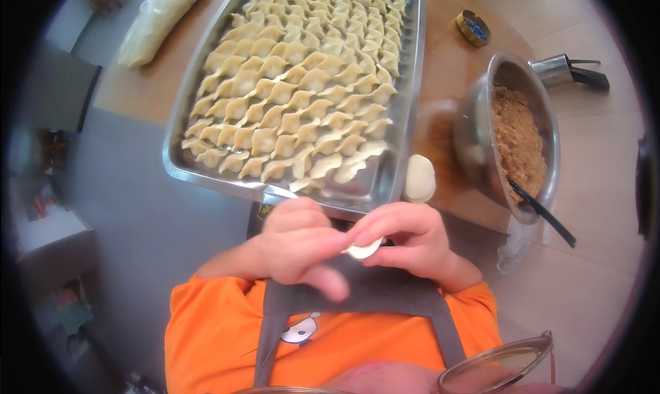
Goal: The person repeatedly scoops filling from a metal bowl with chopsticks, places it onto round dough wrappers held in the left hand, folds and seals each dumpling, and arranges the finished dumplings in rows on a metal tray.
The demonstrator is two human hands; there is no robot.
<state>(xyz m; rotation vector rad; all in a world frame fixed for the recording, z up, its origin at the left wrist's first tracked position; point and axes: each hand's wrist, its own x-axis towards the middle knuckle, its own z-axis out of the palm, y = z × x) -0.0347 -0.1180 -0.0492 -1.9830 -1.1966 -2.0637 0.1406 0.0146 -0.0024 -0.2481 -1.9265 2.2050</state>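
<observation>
Both hands are close together in front of the apron, at the near edge of a metal tray (178, 171) lined with rows of folded dumplings (286, 92). My right hand (407, 239) pinches a small folded dumpling (364, 249) between thumb and fingers. My left hand (301, 249) reaches over from the left, its fingertips at the dumpling's left end and its thumb spread below, apart from the dough. A short stack of round dough wrappers (420, 178) lies just right of the tray. Further right stands a steel bowl of minced filling (518, 136) with dark chopsticks (541, 213) leaning in it.
A round tin with small blue pieces (473, 28) stands at the table's upper right, near a metal cup holding dark sticks (554, 71). A plastic-wrapped roll of pale dough (160, 25) lies upper left. A clear plastic bag (515, 247) hangs below the bowl.
</observation>
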